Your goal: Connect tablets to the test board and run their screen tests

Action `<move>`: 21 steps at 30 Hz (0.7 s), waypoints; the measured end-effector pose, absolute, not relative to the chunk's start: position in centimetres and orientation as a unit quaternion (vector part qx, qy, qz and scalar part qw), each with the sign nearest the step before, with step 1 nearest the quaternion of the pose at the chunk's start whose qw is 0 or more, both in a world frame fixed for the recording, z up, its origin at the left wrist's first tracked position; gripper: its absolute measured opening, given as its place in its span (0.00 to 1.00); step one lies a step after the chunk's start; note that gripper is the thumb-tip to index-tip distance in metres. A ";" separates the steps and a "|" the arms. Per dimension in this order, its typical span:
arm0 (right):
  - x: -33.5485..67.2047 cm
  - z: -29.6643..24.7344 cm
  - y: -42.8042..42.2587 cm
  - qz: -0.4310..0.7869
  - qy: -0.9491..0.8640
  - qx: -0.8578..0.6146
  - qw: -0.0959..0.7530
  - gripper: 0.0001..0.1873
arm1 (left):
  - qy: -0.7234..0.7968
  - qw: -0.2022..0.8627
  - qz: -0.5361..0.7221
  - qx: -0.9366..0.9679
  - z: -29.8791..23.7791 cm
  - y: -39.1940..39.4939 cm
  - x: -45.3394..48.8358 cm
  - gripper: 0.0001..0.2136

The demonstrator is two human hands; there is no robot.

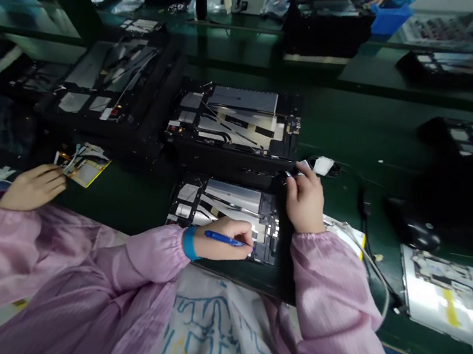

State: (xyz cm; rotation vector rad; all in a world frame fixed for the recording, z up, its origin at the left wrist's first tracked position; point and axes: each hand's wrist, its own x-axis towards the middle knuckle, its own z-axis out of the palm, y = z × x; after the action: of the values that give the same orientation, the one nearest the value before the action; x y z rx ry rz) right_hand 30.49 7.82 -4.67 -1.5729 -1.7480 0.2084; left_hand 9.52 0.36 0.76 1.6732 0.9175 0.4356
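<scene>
Pen (221, 237) between closed fingertips, the person's left hand (232, 228) lies low over the near side of the tablet (241, 205), palm down, with the pen's tip at the tablet's near right part. A blue wristband (190, 243) rings that wrist. The right hand (305, 200), well apart from the left, is raised just beyond the tablet's far right corner, fingers bent at the end of a stack (229, 164); whether they grip anything cannot be told.

Marks on the tablet's white label (183, 210) are too small to read. The blue strokes on the shirt (215, 330), on the near side of the tablet, form no readable word.

Directly behind the tablet, the stack bears another opened unit (237, 120) with silver and black parts inside. A taller stack (102, 82) stands behind and left of the tablet. Far behind it, to the right, sit a blue bin (389, 22), its contents unclear, and a pale tray (437, 32) of small, blurred pieces. Left of the tablet, a co-worker's hand (38, 186) touches a yellow-edged part (88, 167).
</scene>
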 end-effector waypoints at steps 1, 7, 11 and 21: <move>30.6 -4.7 7.8 0.085 -0.679 -0.606 0.405 0.14 | 0.391 0.549 0.181 0.717 0.7 0.3 9.8 0.02; 30.3 -3.7 5.9 0.086 -0.672 -0.552 0.486 0.13 | 0.384 0.529 0.175 0.736 0.1 0.5 10.5 0.02; 29.6 -2.8 2.2 0.157 -0.716 -0.517 0.442 0.11 | 0.391 0.573 0.185 0.696 -0.1 0.5 10.2 0.03; 28.5 -2.8 -2.7 0.217 -0.782 -0.459 0.362 0.07 | 0.375 0.698 0.303 0.530 0.1 0.5 9.7 0.13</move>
State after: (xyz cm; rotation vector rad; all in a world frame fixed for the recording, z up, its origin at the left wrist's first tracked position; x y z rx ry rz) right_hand 28.54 -2.74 -2.80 -1.1811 -2.0137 0.5601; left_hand 9.73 0.47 0.11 1.1802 0.8349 0.6743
